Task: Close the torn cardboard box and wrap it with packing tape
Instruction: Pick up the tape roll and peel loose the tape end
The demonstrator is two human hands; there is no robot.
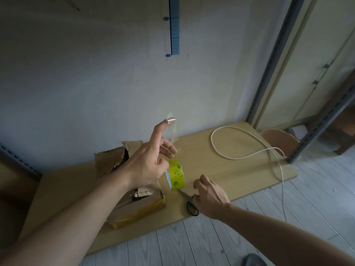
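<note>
Head view: torn cardboard box (134, 208) lies on the left part of a low wooden board (240, 175) set against the wall; top panel ripped open, ragged edges showing, yellowish tape already across its near end. Left hand (146, 166) is raised above the box, index finger straight and pointing up, the other fingers loosely bent. A clear tape strip (173, 131) clings to that fingertip (169, 121) and runs down to the tape roll (175, 175). The roll, yellow-green, stands on edge on the board just right of the box. Scissors (192, 207) with black handles lie at the near edge, blades pointing toward the roll. Right hand (211, 196) sits over the scissors' handle, fingers bent downward, thumb against the handle; whether it actually grips them cannot be told. Further right, a white cord (217, 148) loops across the board and trails off onto the pale plank floor (211, 242). A grey metal rack upright (274, 60) stands at the far right.
</note>
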